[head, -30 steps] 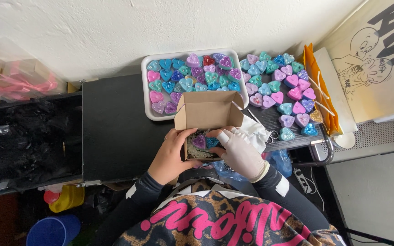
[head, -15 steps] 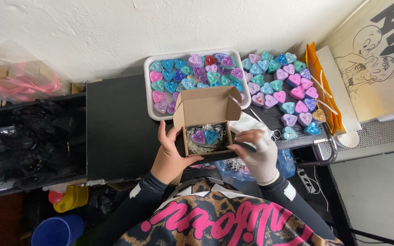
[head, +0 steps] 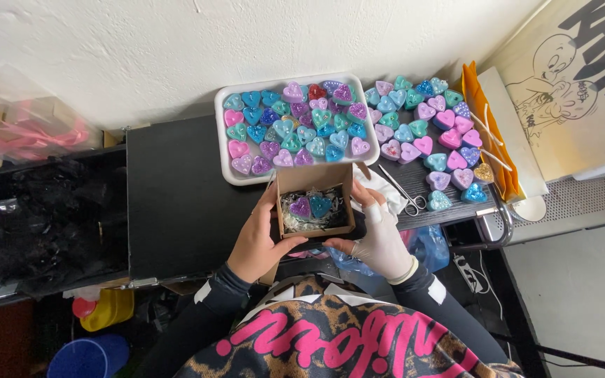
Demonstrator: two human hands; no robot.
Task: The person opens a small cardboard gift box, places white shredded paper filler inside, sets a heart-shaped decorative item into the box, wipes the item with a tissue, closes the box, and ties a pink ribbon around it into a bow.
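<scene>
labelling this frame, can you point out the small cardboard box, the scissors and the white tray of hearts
small cardboard box (head: 314,179): head view, on the raised back flap.
scissors (head: 402,192): head view, on the blades near the pivot.
white tray (head: 227,170): head view, on the bare lower left rim.

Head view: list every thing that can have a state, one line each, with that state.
Small brown cardboard box: open, flap up, held between both hands.
Purple and blue heart-shaped pieces: lying side by side in the box on shredded filler.
White rectangular tray: full of coloured hearts.
Loose coloured hearts: spread on the black table.
Small metal scissors: lying on the table, blades shut.
Left hand: bare, gripping the box.
Right hand: white-gloved, gripping the box.
</scene>
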